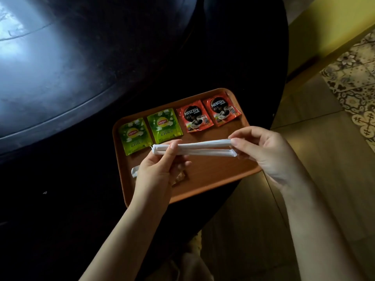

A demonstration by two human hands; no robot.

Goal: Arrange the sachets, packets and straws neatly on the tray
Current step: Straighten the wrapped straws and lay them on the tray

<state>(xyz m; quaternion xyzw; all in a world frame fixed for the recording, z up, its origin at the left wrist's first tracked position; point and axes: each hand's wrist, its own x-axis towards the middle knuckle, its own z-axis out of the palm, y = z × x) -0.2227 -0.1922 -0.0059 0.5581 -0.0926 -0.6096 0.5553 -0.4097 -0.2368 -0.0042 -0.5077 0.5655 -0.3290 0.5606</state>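
Both forearms reach up from the near edge; my left hand (157, 169) and right hand (261, 147) each pinch an end of two paper-wrapped straws (203, 149) held level above the tray (213, 179). Along the tray's far edge I see two green tea sachets (150, 129), then two red coffee packets (209, 115). Under the left hand lie another white straw (134, 171) and a brown packet (179, 177), mostly covered. Beneath the tray sits a dark table (81, 78).
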